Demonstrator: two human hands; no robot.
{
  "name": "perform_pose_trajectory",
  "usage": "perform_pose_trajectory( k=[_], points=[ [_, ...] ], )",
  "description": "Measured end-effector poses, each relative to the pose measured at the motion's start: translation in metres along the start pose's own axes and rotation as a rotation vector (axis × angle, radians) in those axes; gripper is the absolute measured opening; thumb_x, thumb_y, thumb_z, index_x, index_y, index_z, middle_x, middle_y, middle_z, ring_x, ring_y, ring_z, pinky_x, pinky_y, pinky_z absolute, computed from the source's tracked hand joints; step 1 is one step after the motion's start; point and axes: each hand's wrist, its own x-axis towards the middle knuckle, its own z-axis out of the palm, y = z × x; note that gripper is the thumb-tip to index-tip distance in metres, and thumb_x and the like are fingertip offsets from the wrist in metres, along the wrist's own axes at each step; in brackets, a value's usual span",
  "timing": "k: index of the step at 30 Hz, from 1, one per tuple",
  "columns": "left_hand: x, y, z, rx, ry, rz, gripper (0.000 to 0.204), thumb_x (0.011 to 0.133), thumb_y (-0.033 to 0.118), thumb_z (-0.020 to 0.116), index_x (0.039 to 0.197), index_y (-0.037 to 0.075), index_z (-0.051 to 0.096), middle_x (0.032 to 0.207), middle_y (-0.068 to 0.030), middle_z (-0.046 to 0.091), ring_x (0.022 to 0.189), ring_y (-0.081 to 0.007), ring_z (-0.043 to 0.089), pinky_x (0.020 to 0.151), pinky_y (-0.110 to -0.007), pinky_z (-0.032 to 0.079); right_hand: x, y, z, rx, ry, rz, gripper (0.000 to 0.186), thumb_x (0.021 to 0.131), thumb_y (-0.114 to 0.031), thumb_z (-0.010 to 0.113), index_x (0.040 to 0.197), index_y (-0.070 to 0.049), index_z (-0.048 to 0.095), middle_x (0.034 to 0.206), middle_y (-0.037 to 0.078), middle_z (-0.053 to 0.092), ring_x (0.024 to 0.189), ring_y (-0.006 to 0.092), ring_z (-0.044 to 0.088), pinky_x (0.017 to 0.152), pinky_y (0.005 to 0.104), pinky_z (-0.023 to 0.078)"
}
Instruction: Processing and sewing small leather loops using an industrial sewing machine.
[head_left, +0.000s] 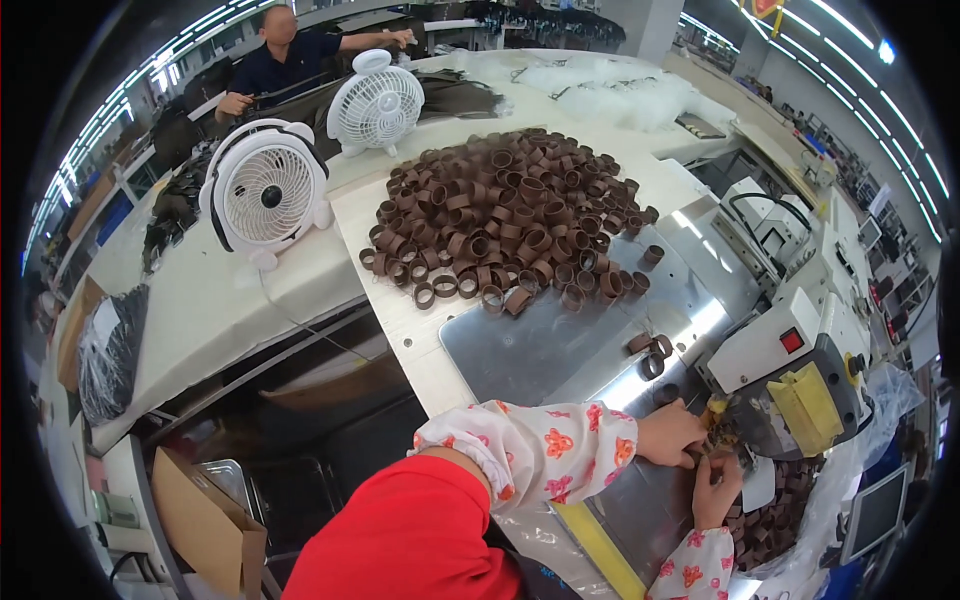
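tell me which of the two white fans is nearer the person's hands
The larger fan, by the left edge of the table; the smaller fan stands farther back, toward the seated co-worker.

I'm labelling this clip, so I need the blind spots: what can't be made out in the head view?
- What the left hand and right hand pinch: too small, hidden by fingers.
- The needle area of the sewing machine: blocked by its head.
- The bag of brown loops: partly cut off by the lower rim.

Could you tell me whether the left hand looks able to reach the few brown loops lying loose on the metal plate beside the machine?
Probably yes: the left hand is at the machine, the loose brown loops lie just beyond it on the metal plate, nothing between.
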Motion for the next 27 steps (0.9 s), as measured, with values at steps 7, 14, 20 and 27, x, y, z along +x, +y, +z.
perform_pose_trajectory(
  k=[7, 14, 20, 27],
  points=[
    [0.001, -0.001, -0.005, -0.066, -0.089, 0.004, 0.025, 0.065, 0.031, 0.07, 0.065, 0.011, 0.056, 0.068, -0.0029, 0.058, 0.07, -0.0227, 0.056, 0.073, -0.036, 0.032, 0.0, -0.009, 0.01, -0.009, 0.058, 0.188, 0.011, 0.078, -0.003, 0.061, 0.079, 0.002, 0.051, 0.073, 0.009, 0.054, 0.059, 0.018, 0.05, 0.056, 0.0281, 0.039],
    [-0.001, -0.002, -0.006, -0.072, -0.038, 0.127, 0.02, 0.072, 0.033, 0.062, 0.069, 0.013, 0.061, 0.07, -0.0021, 0.061, 0.072, -0.0218, 0.058, 0.073, -0.037, 0.035, 0.007, -0.062, -0.014, -0.251, 0.054, 0.064, 0.007, 0.079, -0.001, 0.061, 0.077, 0.0, 0.054, 0.068, 0.006, 0.055, 0.057, 0.0152, 0.05, 0.054, 0.0248, 0.038],
    [0.004, 0.0, -0.006, -0.036, -0.081, 0.072, 0.019, 0.076, 0.03, 0.061, 0.068, 0.012, 0.06, 0.069, -0.0029, 0.061, 0.071, -0.023, 0.058, 0.072, -0.037, 0.037, 0.026, -0.167, -0.094, 0.12, 0.354, -0.503, 0.043, 0.074, -0.018, 0.069, 0.109, 0.001, 0.051, 0.092, 0.019, 0.055, 0.067, 0.0161, 0.048, 0.06, 0.026, 0.04],
    [0.004, 0.002, -0.011, -0.087, -0.087, 0.04, 0.018, 0.076, 0.028, 0.062, 0.071, 0.011, 0.06, 0.064, -0.0035, 0.059, 0.065, -0.0229, 0.056, 0.068, -0.035, 0.036, 0.071, -0.213, -0.13, -0.302, 0.318, -0.815, 0.045, 0.077, -0.019, 0.065, 0.113, 0.001, 0.048, 0.097, 0.02, 0.053, 0.074, 0.0205, 0.048, 0.066, 0.03, 0.04]
  ],
)
